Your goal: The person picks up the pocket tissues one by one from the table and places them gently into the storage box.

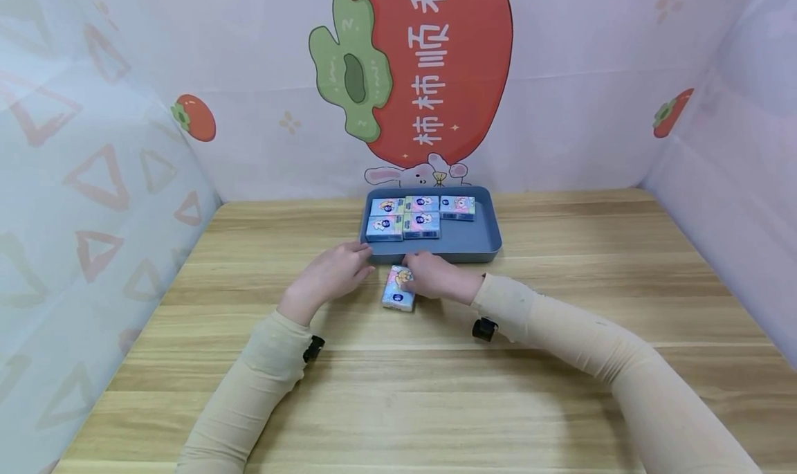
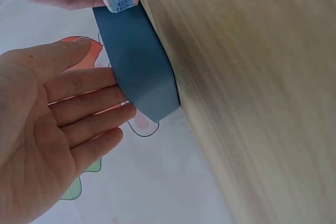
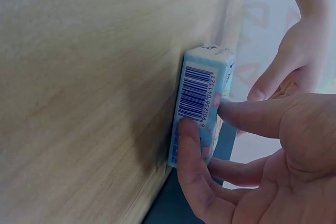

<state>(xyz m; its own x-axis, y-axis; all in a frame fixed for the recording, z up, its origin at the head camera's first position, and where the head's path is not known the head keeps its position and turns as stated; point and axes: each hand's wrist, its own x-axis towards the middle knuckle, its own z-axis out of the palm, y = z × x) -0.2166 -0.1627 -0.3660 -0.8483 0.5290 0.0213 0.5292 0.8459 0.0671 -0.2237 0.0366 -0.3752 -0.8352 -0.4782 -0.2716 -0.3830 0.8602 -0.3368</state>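
A blue pocket tissue pack [image 1: 397, 290] with a cartoon print lies on the table in front of the grey-blue tray [image 1: 461, 258]. My right hand [image 1: 432, 275] holds it by thumb and fingers; the right wrist view shows the barcode side of the pack [image 3: 195, 95], with a fingertip on it. My left hand [image 1: 336, 272] is at the tray's front left corner. In the left wrist view its fingers [image 2: 100, 121] are nearly straight, and their tips meet the tray wall [image 2: 139, 59]. Nothing is in that palm.
Several similar tissue packs [image 1: 421, 225] sit in two rows at the left and middle of the tray, with bare tray floor [image 1: 476, 235] at the right. The wooden table [image 1: 386, 391] extends around it. A printed cloth wall [image 1: 261, 156] stands behind.
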